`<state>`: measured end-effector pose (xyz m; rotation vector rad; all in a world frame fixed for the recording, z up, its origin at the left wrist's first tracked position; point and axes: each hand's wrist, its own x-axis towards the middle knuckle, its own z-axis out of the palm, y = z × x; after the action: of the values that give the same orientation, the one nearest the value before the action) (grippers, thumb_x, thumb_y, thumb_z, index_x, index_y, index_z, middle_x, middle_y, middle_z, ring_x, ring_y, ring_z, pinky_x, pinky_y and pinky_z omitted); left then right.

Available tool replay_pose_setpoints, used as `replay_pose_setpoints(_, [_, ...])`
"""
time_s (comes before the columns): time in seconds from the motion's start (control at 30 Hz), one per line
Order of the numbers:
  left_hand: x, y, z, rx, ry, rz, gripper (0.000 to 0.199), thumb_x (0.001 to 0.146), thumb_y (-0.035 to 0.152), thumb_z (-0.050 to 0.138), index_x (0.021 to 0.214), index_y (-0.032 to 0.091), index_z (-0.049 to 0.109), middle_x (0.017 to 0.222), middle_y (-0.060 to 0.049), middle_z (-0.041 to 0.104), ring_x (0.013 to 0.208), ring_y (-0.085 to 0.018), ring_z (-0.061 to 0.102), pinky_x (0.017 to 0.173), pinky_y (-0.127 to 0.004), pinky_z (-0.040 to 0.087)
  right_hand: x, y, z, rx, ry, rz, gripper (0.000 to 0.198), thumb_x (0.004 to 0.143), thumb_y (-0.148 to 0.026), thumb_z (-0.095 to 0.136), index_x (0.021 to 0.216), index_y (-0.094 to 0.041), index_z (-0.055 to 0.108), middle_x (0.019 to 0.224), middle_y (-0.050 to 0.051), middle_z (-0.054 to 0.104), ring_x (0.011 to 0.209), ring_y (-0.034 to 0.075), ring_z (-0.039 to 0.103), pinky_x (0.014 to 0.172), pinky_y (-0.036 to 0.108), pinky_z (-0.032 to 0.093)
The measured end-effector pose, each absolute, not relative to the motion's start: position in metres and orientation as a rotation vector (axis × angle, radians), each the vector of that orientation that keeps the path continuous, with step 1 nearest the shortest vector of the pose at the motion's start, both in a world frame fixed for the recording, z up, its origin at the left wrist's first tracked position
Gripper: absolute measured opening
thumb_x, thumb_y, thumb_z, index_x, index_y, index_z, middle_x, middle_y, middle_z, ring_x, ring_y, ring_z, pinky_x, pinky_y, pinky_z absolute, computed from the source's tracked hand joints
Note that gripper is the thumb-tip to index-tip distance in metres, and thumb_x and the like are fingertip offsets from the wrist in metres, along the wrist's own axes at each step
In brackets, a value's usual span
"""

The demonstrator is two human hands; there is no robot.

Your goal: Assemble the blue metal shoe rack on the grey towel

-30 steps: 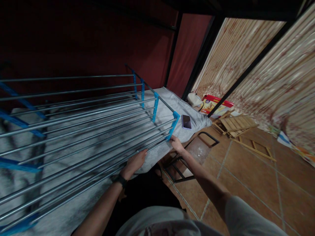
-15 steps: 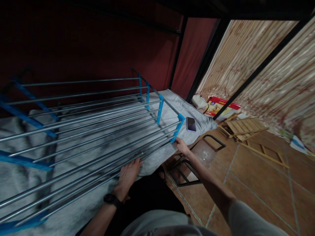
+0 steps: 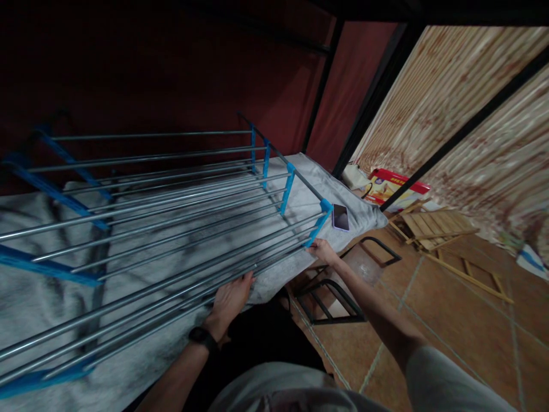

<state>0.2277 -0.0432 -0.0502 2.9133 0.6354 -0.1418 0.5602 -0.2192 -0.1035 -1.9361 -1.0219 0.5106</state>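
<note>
A drying rack (image 3: 128, 209) of grey metal rods with blue plastic brackets lies unfolded across the grey cloth (image 3: 295, 243). My left hand (image 3: 233, 294), with a dark band on the wrist, is closed around the front rods; some of its fingertips are hidden behind them. At the front right corner, my right hand (image 3: 323, 252) pinches the lower end of a blue bracket (image 3: 318, 224) where the rods meet it. A phone (image 3: 341, 217) rests on the cloth just beyond that corner.
Dark red panels (image 3: 283, 97) and black posts (image 3: 360, 109) stand behind the cloth-covered surface. A black-framed chair (image 3: 332, 300) is below its edge. On the tiled floor to the right lie a wooden folding piece (image 3: 441, 226) and a red and yellow box (image 3: 397, 186).
The rack and both hands appear slightly further right in the view, along with the surroundings, as my head has turned a little. Both hands keep their places on the rack.
</note>
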Motion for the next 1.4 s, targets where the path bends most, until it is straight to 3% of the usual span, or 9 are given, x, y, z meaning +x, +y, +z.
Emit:
replay_pose_setpoints(0.4, [0.228,-0.055,-0.048,2.842,0.660,-0.057,0.031,0.103,0.032,0.035,0.125,0.020,0.053,0.106,-0.012,0.074,0.097,-0.026,0.071,0.080,-0.035,0.053,0.551,-0.227,-0.080,-1.995,-1.057,0.518,0.023,0.070,-0.043,0.067,0.076,-0.021,0.068,0.080,0.006,0.075,0.080,0.026,0.069,0.079,0.039,0.054])
replay_pose_setpoints(0.53, [0.211,-0.053,-0.050,2.786,0.852,-0.077,0.036,0.102,0.044,0.038,0.123,0.021,0.055,0.110,-0.011,0.073,0.102,-0.025,0.070,0.085,-0.035,0.052,0.560,-0.233,-0.085,-2.022,-1.016,0.596,0.042,0.069,-0.058,0.071,0.087,-0.020,0.070,0.088,0.009,0.076,0.082,0.026,0.069,0.077,0.037,0.054])
replay_pose_setpoints(0.67, [0.184,-0.047,-0.052,2.768,0.932,-0.076,0.036,0.102,0.042,0.037,0.121,0.019,0.056,0.111,-0.013,0.072,0.106,-0.025,0.068,0.089,-0.035,0.050,0.568,-0.236,-0.088,-2.107,-0.993,0.645,0.051,0.065,-0.066,0.071,0.079,-0.018,0.071,0.076,0.008,0.073,0.071,0.024,0.067,0.068,0.034,0.052])
replay_pose_setpoints(0.87, [0.173,-0.042,-0.051,2.771,0.844,-0.074,0.028,0.103,0.037,0.038,0.111,0.020,0.059,0.104,-0.009,0.074,0.102,-0.022,0.069,0.082,-0.031,0.050,0.572,-0.236,-0.089,-2.201,-0.958,0.594,0.039,0.063,-0.057,0.071,0.064,-0.018,0.071,0.068,0.007,0.071,0.068,0.026,0.065,0.066,0.034,0.050])
replay_pose_setpoints(1.17, [0.177,-0.037,-0.054,2.782,0.788,-0.078,0.030,0.103,0.037,0.037,0.110,0.018,0.058,0.105,-0.010,0.075,0.100,-0.024,0.071,0.079,-0.033,0.052,0.582,-0.241,-0.103,-2.246,-0.981,0.584,0.039,0.065,-0.058,0.070,0.068,-0.019,0.072,0.071,0.007,0.073,0.074,0.028,0.067,0.066,0.035,0.050])
replay_pose_setpoints(1.4, [0.176,-0.037,-0.053,2.785,0.753,-0.053,0.030,0.103,0.036,0.037,0.111,0.018,0.059,0.103,-0.010,0.075,0.101,-0.024,0.071,0.083,-0.035,0.053,0.575,-0.239,-0.095,-2.230,-0.972,0.543,0.036,0.062,-0.056,0.069,0.072,-0.022,0.074,0.081,0.009,0.076,0.084,0.033,0.070,0.074,0.041,0.053])
